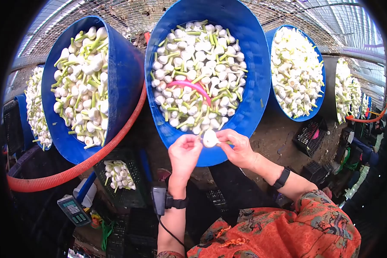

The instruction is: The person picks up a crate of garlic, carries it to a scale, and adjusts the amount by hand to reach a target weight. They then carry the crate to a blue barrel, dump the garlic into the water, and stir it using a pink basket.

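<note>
A white garlic bulb [210, 138] is held over the near rim of the middle blue tub [256, 92]. My right hand [238, 148] grips it by the stem side, thumb and fingers closed. Just to the left, my left hand [185, 151] has its fingertips pinched together beside the bulb; whatever is between them is too small to make out. Inside the tub float or lie many garlic bulbs [202, 56] with short green stems. Among them lies a curved pink strip [193, 87], partly covered.
Blue tubs of garlic stand at left [124, 64] and right [318, 103]. An orange corrugated hose [79, 171] curves past the left tub. Below it are a crate [137, 191] holding garlic and a scale display [74, 210]. A black basket [309, 136] sits at right.
</note>
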Tool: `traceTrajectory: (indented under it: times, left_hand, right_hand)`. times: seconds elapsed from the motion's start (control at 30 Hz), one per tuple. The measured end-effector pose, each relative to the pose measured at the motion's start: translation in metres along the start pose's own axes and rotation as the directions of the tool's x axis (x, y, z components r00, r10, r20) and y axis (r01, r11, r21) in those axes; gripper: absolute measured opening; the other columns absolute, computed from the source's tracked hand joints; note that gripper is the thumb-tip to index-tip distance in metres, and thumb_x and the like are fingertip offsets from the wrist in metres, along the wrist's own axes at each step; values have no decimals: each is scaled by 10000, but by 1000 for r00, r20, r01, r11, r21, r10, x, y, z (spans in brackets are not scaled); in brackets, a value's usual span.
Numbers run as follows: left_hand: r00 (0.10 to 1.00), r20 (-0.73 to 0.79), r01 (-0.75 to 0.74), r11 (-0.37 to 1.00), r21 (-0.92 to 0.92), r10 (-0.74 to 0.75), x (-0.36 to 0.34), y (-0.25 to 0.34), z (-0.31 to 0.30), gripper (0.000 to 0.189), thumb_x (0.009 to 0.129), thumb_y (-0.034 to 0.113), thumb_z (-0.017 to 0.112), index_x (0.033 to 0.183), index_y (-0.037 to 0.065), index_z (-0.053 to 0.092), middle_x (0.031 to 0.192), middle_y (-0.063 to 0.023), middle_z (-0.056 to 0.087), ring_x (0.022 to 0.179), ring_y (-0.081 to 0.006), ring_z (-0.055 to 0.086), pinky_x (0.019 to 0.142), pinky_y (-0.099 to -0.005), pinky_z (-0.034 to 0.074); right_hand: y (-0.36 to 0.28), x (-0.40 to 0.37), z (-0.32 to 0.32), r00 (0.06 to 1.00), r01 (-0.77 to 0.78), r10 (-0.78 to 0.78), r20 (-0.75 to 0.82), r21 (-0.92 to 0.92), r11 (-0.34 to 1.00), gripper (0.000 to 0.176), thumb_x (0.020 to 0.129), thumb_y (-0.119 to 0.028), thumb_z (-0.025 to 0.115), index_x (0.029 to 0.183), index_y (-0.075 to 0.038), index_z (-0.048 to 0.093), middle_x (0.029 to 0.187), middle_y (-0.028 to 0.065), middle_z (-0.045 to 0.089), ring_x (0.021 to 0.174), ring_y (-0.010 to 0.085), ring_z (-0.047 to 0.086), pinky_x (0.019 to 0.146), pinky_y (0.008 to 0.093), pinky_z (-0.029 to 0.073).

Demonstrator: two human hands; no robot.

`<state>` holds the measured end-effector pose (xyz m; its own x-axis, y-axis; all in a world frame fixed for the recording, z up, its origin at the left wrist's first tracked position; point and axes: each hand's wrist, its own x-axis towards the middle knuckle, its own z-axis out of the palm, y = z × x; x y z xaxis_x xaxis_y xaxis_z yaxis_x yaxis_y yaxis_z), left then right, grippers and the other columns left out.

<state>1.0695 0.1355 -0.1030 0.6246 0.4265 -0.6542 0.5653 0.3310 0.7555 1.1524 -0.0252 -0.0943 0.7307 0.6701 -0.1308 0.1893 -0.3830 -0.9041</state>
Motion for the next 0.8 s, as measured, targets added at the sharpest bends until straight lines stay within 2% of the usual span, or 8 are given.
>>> traceTrajectory:
  times: [0.27, 0.33, 0.4, 0.47, 0.53, 0.6, 0.67, 0.8]
  left_hand:
    - [846, -529, 124, 989, 83, -62, 21, -23, -126, 115, 876, 103, 604, 954, 18, 613, 796, -68, 608, 586, -129, 546, 598, -271, 506]
    - [700, -152, -187, 384, 904, 698, 48, -102, -183, 149, 855, 83, 600, 999, 57, 622, 723, -100, 628, 593, -248, 603, 608, -352, 512]
    - [703, -110, 111, 44, 993, 703, 44, -92, -178, 235, 799, 27, 565, 1019, 76, 631, 843, -143, 643, 747, -306, 620, 720, -378, 496]
    - [869, -488, 421, 643, 640, -84, 49, -79, -177, 237, 783, 23, 538, 998, 50, 632, 1001, -158, 628, 871, -295, 613, 767, -365, 485]
    - [847, -530, 376, 752, 541, -43, 52, -75, -157, 193, 816, 7, 507, 962, 20, 633, 1046, -188, 599, 883, -285, 610, 769, -383, 486]
    - [630, -204, -277, 462, 842, 750, 49, -33, -109, 151, 853, -13, 501, 932, 6, 628, 945, -152, 630, 797, -258, 629, 727, -387, 504]
    - [780, -281, -418, 800, 431, 559, 44, -28, -59, 201, 863, -83, 467, 961, 6, 619, 965, -91, 618, 901, -178, 600, 789, -271, 480]
    - [950, -297, -70, 993, 96, 96, 80, -79, 25, 437, 848, -34, 512, 1278, 25, 466, 1241, -156, 487, 1143, -220, 489, 943, -337, 408]
  right_hand:
    - [41, 7, 7, 983, -182, 182, 0, 1, 983, 135, 774, -15, 641, 884, -2, 562, 946, 144, 617, 877, 316, 626, 757, 342, 505]
    - [68, 12, 18, 971, -238, 238, 26, -10, 971, 153, 777, -42, 647, 901, 0, 568, 957, 150, 617, 882, 336, 620, 769, 360, 504]
    - [102, 34, 32, 988, -148, 157, 6, -284, 947, 235, 769, -123, 667, 954, 3, 595, 971, 165, 624, 878, 373, 611, 775, 409, 499]
    - [138, 65, 40, 920, -389, 385, -65, -241, 889, 354, 752, -171, 675, 1057, -9, 598, 1018, 200, 613, 940, 387, 591, 825, 439, 475]
    - [180, 104, 48, 794, -593, 607, -24, -247, 766, 421, 756, -180, 664, 1131, -16, 567, 1074, 240, 587, 1022, 374, 562, 880, 427, 448]
    - [195, 137, 60, 785, -580, 618, 34, -309, 754, 445, 762, -178, 654, 1162, -20, 541, 1060, 252, 589, 1023, 373, 563, 890, 426, 444]
    - [223, 153, 82, 762, -575, 643, 81, -373, 728, 469, 768, -177, 643, 1193, -24, 516, 1046, 263, 591, 1023, 371, 565, 899, 425, 441]
    - [273, 155, 115, 772, -596, 606, -192, -551, 584, 548, 759, -266, 660, 1229, -60, 470, 973, 258, 627, 925, 388, 612, 814, 428, 492]
